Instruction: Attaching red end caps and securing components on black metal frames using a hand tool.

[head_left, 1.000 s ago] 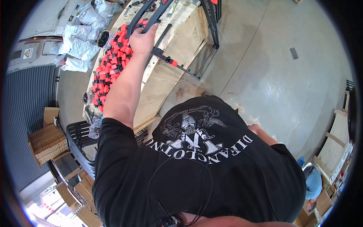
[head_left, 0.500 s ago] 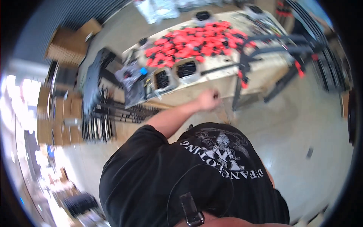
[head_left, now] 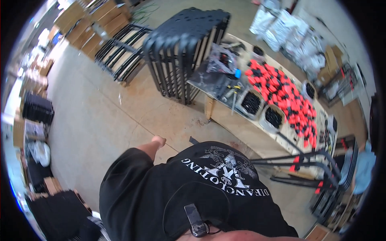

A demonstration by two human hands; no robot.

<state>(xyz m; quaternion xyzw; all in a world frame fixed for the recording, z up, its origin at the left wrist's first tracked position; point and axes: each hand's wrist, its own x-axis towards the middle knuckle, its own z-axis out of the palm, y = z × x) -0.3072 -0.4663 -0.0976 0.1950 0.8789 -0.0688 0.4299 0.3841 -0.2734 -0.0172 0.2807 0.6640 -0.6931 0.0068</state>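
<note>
Black frames (head_left: 187, 30) are standing stacked, red-and-black pieces (head_left: 281, 94) lying loose on the desk (head_left: 241, 126), left hand (head_left: 159, 141) hanging, grip unclear, right hand unseen

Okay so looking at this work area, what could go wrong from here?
1. The black frame at the table's end has bars that appear to run close to the person's shirt; a turn might snag or bump them.
2. Open tubs of black parts stand by the front edge, so a knock could spill them.
3. The tall stack of nested black pieces might shift if struck.
</note>
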